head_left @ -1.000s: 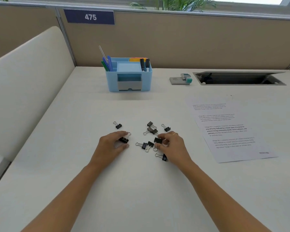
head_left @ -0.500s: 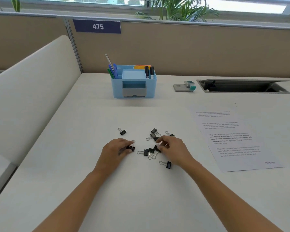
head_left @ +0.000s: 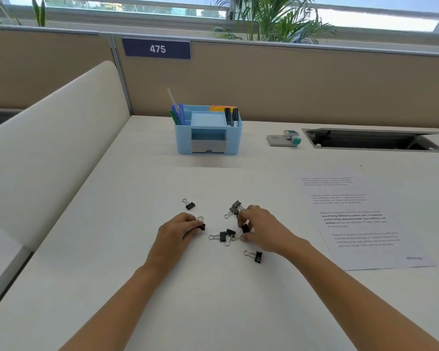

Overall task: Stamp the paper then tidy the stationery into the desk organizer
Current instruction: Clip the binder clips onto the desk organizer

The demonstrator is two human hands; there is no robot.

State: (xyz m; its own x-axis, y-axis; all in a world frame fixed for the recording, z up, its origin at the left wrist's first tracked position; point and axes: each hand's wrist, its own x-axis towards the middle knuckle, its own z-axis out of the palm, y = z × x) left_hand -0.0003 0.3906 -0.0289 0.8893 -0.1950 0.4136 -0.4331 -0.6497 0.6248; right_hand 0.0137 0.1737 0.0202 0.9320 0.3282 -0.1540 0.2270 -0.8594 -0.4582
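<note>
I have both hands low in the centre of the frame, among the black binder clips [head_left: 224, 236] scattered over the bench [head_left: 112, 262]. My left hand [head_left: 175, 234] is curled, its fingertips pinching the left clip [head_left: 202, 226] by the black body, with the wire loop pointing up the frame. My right hand [head_left: 266, 231] has thumb and fingers closed round the right clip [head_left: 245, 228]; I cannot tell whether that one is off the surface. I judge that working from both sides suits clips this small and spread out, since drawing them together makes one handful rather than many trips.

The loose ones are a lone clip [head_left: 189, 205] just above my left hand, a far pair [head_left: 235, 207] touching each other above my right fingers, two between the hands, and a near clip [head_left: 257, 256] just below my right wrist.

The paper [head_left: 360, 219] lies flat at the right of the frame, apart from the clips. It has a faint RECEIVED mark [head_left: 414, 258] in its lower corner, so I take the stamping as done and the sheet as set aside. The stamp [head_left: 285, 139] sits at upper right beside a cable hatch [head_left: 373, 140]. The desk organizer [head_left: 208, 133] stands at upper middle, well apart from the clips, with pens upright in its back compartments. Its grey front drawer [head_left: 207, 146] looks closed; if the clips belong there, I would need a free hand to open it.
</note>
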